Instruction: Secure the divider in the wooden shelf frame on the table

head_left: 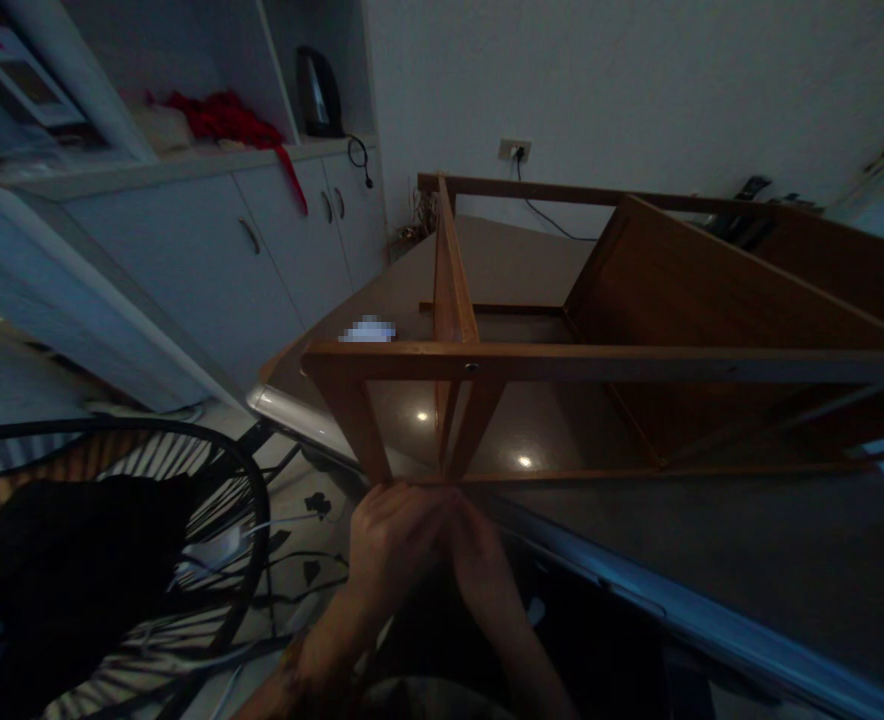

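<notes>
A brown wooden shelf frame [637, 365] lies on its side on a glossy table [562, 425]. Both hands meet at its near lower rail, below the joint where a wooden crosspiece [455, 270] runs back. My left hand [389, 525] is closed, knuckles up, against the rail. Close beside it, my right hand [476, 550] is closed too, its fingertips coming together with those of the left. Whatever the fingers hold is hidden in the dim light. A round metal fitting [471, 367] shows on the upper near rail.
To the left stands a black woven chair [251, 500] with dark cloth [74, 560] on it. White cabinets [187, 250] line the left wall, with a kettle [318, 95] and red fabric [224, 118] above. A wall socket [515, 150] has a plugged-in cord.
</notes>
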The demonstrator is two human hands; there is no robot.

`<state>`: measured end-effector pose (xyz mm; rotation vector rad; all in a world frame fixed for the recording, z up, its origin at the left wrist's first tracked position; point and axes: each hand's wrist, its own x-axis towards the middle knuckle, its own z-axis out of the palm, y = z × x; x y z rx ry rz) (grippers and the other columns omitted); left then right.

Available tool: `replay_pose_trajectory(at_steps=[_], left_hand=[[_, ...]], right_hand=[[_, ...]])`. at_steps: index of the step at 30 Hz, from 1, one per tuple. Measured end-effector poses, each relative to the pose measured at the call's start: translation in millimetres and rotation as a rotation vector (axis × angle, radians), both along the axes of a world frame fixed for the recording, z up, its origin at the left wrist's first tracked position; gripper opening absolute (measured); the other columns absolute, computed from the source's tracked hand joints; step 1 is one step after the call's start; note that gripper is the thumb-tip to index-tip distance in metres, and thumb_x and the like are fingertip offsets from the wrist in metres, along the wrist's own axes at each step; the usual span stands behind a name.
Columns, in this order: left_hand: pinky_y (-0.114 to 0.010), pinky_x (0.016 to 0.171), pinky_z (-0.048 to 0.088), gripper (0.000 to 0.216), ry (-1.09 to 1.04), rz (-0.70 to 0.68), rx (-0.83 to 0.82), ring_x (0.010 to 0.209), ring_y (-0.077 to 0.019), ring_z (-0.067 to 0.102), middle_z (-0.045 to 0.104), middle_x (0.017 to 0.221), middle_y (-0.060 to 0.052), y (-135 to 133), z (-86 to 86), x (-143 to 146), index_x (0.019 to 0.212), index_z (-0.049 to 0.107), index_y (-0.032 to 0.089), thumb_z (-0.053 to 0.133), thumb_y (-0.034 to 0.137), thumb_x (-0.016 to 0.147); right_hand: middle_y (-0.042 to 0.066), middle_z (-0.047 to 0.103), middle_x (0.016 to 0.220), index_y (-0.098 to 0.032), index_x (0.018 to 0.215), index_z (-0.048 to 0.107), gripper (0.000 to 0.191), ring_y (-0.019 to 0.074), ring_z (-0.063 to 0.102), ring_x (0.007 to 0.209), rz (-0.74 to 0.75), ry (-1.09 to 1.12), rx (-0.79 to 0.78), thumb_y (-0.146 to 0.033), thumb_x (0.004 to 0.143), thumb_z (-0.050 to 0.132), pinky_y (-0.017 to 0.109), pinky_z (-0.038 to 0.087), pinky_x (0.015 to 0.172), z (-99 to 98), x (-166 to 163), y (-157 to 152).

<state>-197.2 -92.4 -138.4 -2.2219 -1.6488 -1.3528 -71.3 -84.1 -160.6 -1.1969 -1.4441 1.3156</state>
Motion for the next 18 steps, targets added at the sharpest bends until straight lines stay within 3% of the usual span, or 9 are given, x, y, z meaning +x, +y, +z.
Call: replay_pose_trajectory(at_steps=[4, 10, 18], left_hand=[[-0.025, 0.065, 0.048, 0.01, -0.038, -0.004, -0.019, 0.068, -0.0134, 0.067, 0.074, 0.078, 0.001, 0.3, -3.7, 1.1, 0.09, 0.069, 0.021, 0.059, 0.019, 0.086], [-0.024, 0.072, 0.052, 0.015, -0.072, -0.062, -0.035, 0.077, -0.0139, 0.069, 0.074, 0.086, -0.001, 2.0, -9.2, 3.0, 0.096, 0.068, 0.021, 0.057, 0.016, 0.087], [-0.023, 0.062, 0.053, 0.013, -0.013, -0.006, 0.005, 0.065, -0.0142, 0.068, 0.072, 0.074, -0.002, 2.4, -10.7, 4.8, 0.084, 0.067, 0.017, 0.054, 0.017, 0.087]], right_hand=[[0.005, 0.068, 0.097, -0.019, 0.105, 0.059, 0.019, 0.0153, 0.065, 0.089, -0.004, -0.115, 0.22, -0.026, 0.093, 0.047, 0.025, 0.051, 0.08, 8.9, 10.2, 0.1], [0.005, 0.066, 0.099, -0.021, 0.115, 0.056, 0.024, 0.0153, 0.064, 0.089, -0.095, -0.369, 0.66, -0.023, 0.092, 0.051, 0.025, 0.052, 0.077, 24.1, 31.9, 8.3], [0.002, 0.065, 0.091, -0.022, 0.098, 0.062, 0.012, 0.0137, 0.062, 0.085, -0.014, -0.331, 0.609, -0.019, 0.092, 0.052, 0.024, 0.05, 0.079, 30.3, 26.0, 16.8]])
